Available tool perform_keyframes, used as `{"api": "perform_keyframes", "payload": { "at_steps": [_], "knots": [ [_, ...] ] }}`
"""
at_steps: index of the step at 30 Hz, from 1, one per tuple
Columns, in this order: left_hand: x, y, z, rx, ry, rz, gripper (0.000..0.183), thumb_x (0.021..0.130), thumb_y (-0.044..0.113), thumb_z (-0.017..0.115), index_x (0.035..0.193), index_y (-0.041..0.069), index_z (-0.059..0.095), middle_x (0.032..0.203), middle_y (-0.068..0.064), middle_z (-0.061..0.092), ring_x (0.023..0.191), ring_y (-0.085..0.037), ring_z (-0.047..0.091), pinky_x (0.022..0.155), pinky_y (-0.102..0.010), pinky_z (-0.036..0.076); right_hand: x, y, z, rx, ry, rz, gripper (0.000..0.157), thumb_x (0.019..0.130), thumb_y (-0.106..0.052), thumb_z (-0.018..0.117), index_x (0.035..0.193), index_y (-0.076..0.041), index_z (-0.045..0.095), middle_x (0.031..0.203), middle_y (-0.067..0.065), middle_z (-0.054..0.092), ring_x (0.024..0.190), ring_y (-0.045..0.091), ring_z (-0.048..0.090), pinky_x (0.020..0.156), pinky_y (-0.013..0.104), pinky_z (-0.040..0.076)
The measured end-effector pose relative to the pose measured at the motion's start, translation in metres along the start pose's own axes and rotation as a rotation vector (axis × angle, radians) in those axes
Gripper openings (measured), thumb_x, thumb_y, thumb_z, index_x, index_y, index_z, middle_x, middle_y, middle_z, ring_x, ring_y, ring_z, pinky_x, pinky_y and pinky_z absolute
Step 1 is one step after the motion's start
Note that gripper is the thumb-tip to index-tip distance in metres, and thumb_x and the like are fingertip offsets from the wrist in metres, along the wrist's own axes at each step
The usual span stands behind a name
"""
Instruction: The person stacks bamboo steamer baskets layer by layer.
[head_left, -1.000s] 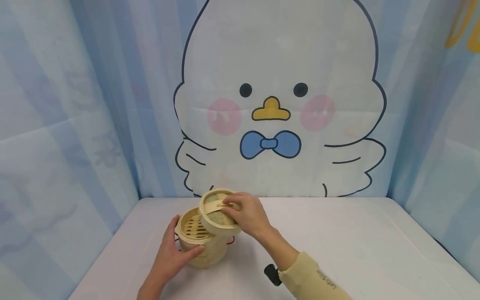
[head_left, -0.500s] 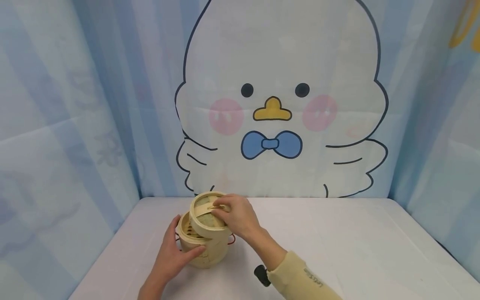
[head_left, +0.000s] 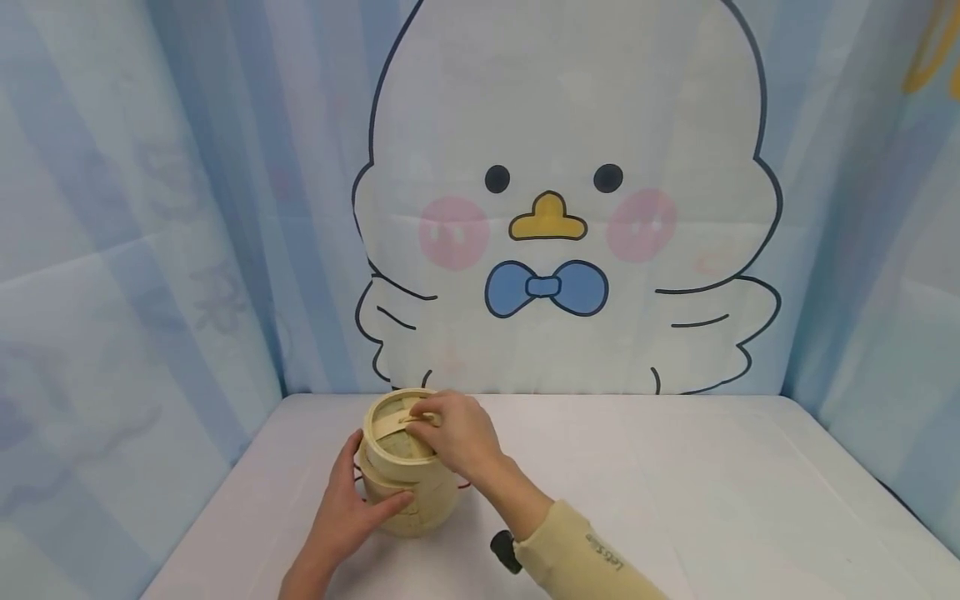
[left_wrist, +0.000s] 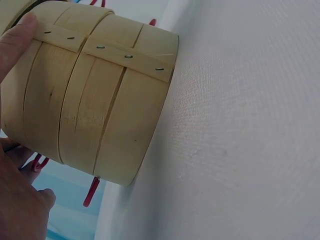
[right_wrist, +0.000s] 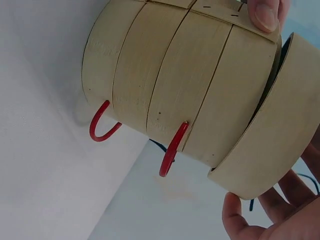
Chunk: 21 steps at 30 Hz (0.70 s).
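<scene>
A bamboo steamer of stacked round tiers stands upright on the table at the left of the head view. My left hand grips its near left side, thumb across the front and fingers round the far side. Between thumb and fingers, my right hand pinches the handle on top of the woven lid. The lid covers the top tier, slightly tilted; in the right wrist view a dark gap shows between the lid rim and the tier. Red loops stick out from the steamer's side.
The white table stretches off to the right of the steamer. Behind it hangs a curtain printed with a cartoon bird, and pale blue curtains close in the sides. A black device sits at the right wrist.
My right hand has brought the lid left and down, from off the steamer's right edge to over its top tier, hiding the slatted inside. The left hand keeps its grip on the steamer.
</scene>
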<state>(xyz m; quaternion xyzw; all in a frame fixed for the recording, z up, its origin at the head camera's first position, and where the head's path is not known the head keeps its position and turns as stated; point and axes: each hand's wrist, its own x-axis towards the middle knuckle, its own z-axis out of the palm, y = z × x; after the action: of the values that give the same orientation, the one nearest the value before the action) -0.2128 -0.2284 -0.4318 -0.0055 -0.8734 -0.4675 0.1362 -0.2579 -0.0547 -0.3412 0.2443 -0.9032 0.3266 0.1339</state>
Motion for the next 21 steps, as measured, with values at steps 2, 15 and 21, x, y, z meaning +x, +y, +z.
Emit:
{"api": "perform_keyframes", "payload": {
  "at_steps": [2, 15, 21],
  "knots": [
    [0.0002, 0.0001, 0.0001, -0.003, 0.004, 0.003, 0.115, 0.065, 0.051, 0.081, 0.147, 0.007, 0.014, 0.148, -0.016, 0.023, 0.129, -0.031, 0.03, 0.099, -0.054, 0.034, 0.0, -0.0017, 0.0011, -0.01, -0.006, 0.012, 0.019, 0.083, -0.033, 0.071, 0.098, -0.021, 0.074, 0.106, -0.005, 0.065, 0.104, 0.016, 0.058, 0.088, 0.036, 0.048],
    [-0.0001, 0.0024, -0.0011, -0.02, -0.002, -0.002, 0.114, 0.065, 0.049, 0.081, 0.147, 0.007, 0.014, 0.146, -0.015, 0.026, 0.126, -0.029, 0.034, 0.098, -0.052, 0.036, 0.0012, -0.0088, 0.0059, -0.087, -0.01, 0.012, 0.021, 0.083, -0.034, 0.071, 0.099, -0.021, 0.074, 0.106, -0.005, 0.065, 0.102, 0.017, 0.059, 0.083, 0.038, 0.05],
    [-0.0004, 0.0028, -0.0016, -0.009, -0.004, -0.011, 0.115, 0.065, 0.051, 0.08, 0.147, 0.006, 0.013, 0.146, -0.016, 0.026, 0.124, -0.03, 0.035, 0.098, -0.052, 0.036, 0.0025, -0.0105, 0.0076, -0.092, -0.005, 0.019, 0.022, 0.083, -0.034, 0.071, 0.1, -0.021, 0.074, 0.104, -0.006, 0.066, 0.1, 0.016, 0.06, 0.081, 0.037, 0.05]
  ]
}}
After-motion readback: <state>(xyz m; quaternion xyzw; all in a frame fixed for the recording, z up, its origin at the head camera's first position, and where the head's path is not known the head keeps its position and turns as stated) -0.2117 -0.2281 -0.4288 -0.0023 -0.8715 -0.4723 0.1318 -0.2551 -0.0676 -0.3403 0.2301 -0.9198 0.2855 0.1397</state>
